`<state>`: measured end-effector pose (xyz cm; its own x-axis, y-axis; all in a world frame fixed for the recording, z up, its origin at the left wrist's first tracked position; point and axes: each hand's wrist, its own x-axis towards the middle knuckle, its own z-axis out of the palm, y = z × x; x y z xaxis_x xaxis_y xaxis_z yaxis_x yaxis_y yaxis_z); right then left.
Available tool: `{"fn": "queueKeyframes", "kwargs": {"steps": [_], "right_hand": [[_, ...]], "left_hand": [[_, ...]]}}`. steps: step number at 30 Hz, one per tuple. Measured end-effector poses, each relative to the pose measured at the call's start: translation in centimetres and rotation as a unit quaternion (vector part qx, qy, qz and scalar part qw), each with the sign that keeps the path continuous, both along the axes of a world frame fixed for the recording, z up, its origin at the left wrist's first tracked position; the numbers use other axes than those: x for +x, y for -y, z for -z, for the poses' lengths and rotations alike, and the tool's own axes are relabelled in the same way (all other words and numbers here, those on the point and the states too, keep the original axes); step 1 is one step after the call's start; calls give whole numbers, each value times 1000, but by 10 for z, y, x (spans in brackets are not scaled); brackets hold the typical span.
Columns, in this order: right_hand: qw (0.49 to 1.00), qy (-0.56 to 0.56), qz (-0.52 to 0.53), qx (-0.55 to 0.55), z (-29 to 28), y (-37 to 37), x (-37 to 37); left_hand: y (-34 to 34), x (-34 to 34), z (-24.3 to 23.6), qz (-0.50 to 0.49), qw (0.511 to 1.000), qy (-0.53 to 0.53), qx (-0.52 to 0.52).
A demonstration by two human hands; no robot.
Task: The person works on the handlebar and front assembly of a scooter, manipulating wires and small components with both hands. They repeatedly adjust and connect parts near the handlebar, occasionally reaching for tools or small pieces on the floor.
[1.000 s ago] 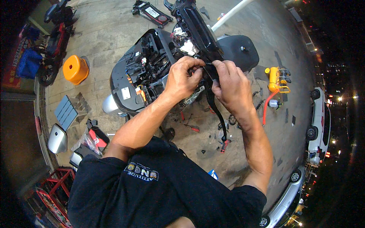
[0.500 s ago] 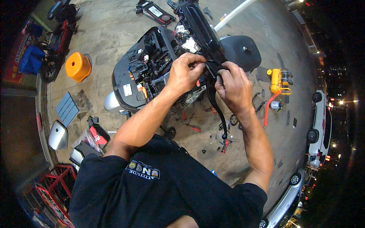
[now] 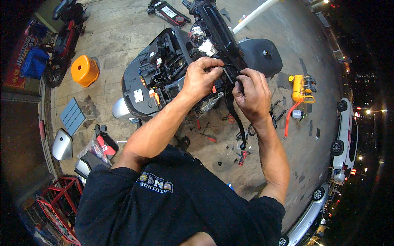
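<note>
A partly stripped scooter (image 3: 136,80), its wiring and black inner parts bare, lies ahead of me. Both of my hands are at the near end of its long black frame section (image 3: 223,35). My left hand (image 3: 202,78) is closed, thumb and forefinger pinched at a small dark part beside that section. Just to the right, my right hand (image 3: 253,95) has its fingers curled and thumb pressed in, but what they grip is hidden. Between and below the hands a black curved lever-like arm (image 3: 234,117) hangs toward the ground. White connectors (image 3: 208,48) show above my left hand.
On the ground are an orange stool (image 3: 85,70), a floor jack (image 3: 168,13), a yellow compressor (image 3: 301,88) with a coiled red hose (image 3: 290,117), a red power tool (image 3: 243,158), and a silver panel (image 3: 62,145). A black rounded seat-like part (image 3: 262,57) sits beyond my right hand.
My right hand has shifted slightly down and left, its fingers more tightly curled. The left hand keeps its pinch at nearly the same place.
</note>
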<state>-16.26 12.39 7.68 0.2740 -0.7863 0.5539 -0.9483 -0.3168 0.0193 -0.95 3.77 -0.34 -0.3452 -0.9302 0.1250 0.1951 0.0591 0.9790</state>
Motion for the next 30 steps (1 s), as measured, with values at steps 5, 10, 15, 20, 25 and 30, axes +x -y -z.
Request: {"fn": "queueKeyframes", "kwargs": {"steps": [5, 10, 15, 20, 25, 30], "right_hand": [[999, 23, -3, 32, -5, -1, 2], [998, 37, 8, 57, -9, -2, 3], [997, 42, 18, 60, -9, -1, 2], [999, 7, 15, 36, -4, 0, 4], [1000, -5, 7, 2, 1, 1, 5], [1000, 13, 2, -12, 2, 2, 4]], "left_hand": [[1, -3, 4, -2, 1000, -6, -8], [0, -3, 7, -3, 1000, -11, -1], [1, -3, 10, 11, 1000, -20, 12], [-1, -3, 8, 31, 994, -65, 82], [-3, -2, 3, 60, 978, -127, 157], [-2, 0, 3, 97, 962, -182, 179]]}}
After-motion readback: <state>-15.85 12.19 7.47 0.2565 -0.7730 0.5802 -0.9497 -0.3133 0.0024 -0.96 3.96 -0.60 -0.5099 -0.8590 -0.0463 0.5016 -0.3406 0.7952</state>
